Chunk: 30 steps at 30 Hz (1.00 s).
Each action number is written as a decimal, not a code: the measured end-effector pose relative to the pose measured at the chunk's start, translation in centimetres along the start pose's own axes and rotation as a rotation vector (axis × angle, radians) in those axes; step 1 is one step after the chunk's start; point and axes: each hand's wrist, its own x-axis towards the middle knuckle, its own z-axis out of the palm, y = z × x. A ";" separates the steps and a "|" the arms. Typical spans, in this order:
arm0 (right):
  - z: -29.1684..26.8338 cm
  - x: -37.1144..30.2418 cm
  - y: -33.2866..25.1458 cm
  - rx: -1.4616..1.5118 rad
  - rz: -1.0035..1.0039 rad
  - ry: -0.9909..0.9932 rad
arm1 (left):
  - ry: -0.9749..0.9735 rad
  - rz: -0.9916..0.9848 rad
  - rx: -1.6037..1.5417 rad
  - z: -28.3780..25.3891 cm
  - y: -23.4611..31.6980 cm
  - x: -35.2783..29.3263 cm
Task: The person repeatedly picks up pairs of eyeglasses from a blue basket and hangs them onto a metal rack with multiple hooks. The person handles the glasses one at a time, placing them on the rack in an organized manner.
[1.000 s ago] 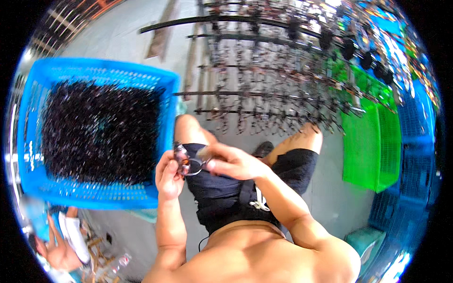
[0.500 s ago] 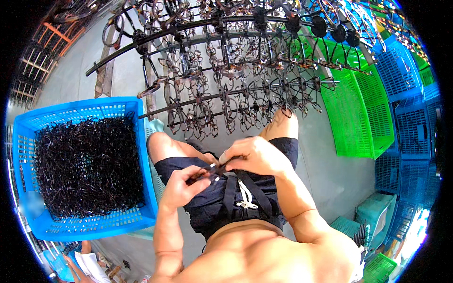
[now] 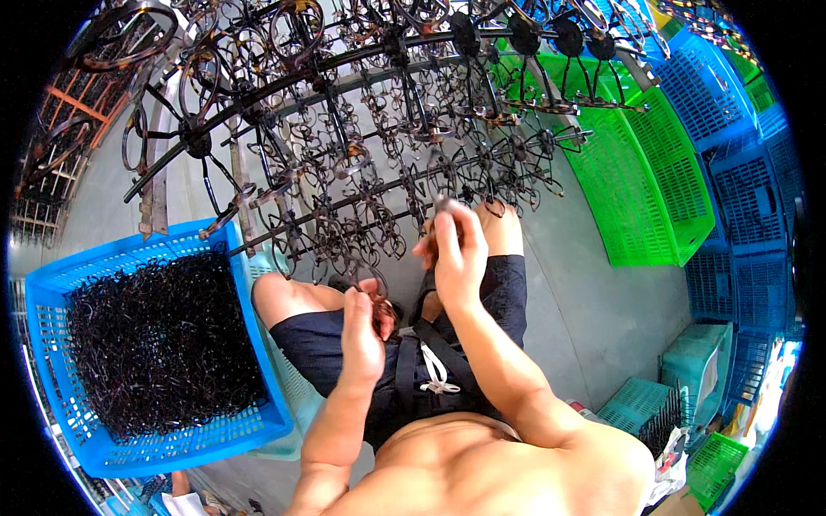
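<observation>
My left hand (image 3: 363,340) is above my lap at the near edge of the hanging rack, its fingers curled around brown-black eyeglass frames (image 3: 384,315) that the palm partly hides. Higher and further right, my right hand (image 3: 458,254) reaches up to the rack's lower rods with thumb and fingers pinched together. A small dark blurred bit shows at its fingertips, too indistinct to name. In front of both hands hang rows of dark and tortoiseshell eyeglass frames (image 3: 351,155) on black rods (image 3: 284,90), fixed by round black clips.
To my left stands a blue crate (image 3: 280,423) heaped with thin dark curved pieces (image 3: 163,344). Green crates (image 3: 637,189) lie beyond the rack on the right, with stacked blue crates (image 3: 744,206) behind. A teal bin (image 3: 693,361) stands at the lower right.
My hands, close together over my lap before, have come apart. The right has risen forward to the rack; the left has shifted slightly right. The view has turned, so rack and crates sit differently.
</observation>
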 end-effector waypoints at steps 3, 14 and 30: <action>0.4 3.5 1.3 -0.097 -0.031 0.056 | -0.073 -0.163 -0.073 -0.8 2.1 0.2; 1.4 4.3 2.1 -0.249 -0.051 0.135 | -0.006 -0.028 -0.079 -2.3 4.1 -0.9; 0.9 4.9 3.0 -0.643 -0.369 0.186 | -0.005 0.041 -0.202 -0.2 3.4 0.9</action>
